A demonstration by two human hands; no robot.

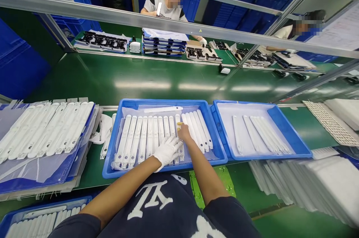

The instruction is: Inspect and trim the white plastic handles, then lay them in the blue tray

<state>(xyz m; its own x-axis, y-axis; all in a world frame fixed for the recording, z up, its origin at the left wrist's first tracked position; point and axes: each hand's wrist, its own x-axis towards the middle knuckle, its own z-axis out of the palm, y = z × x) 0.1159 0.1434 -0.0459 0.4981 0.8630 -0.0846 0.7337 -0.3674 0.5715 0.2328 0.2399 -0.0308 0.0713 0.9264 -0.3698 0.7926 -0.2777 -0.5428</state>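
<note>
Noting the left hand (167, 151) in a white glove, open, fingers spread and resting across white plastic strips (150, 141) inside a blue tray (146, 101); forearm angled in from the lower left, wrist low. Next, the right hand (183, 131), reaching in from the lower right with forearm bare, one finger tipped in yellow, touching a strip near its upper end; grip or mere contact not determinable. Strips lying side by side in the tray, one more crosswise near the far rim. Light fingertip contact and even spacing advisable, with no pressure on neighbouring strips. Right of the tray, a second blue tray (283, 129) holding looser strips (260, 139). Left of the tray, bagged rows of strips (47, 129). Beyond the tray, a green bench (112, 81), then a metal rail (168, 21), stacked blue trays (164, 42), black parts (102, 40) and a co-worker (159, 6).
</note>
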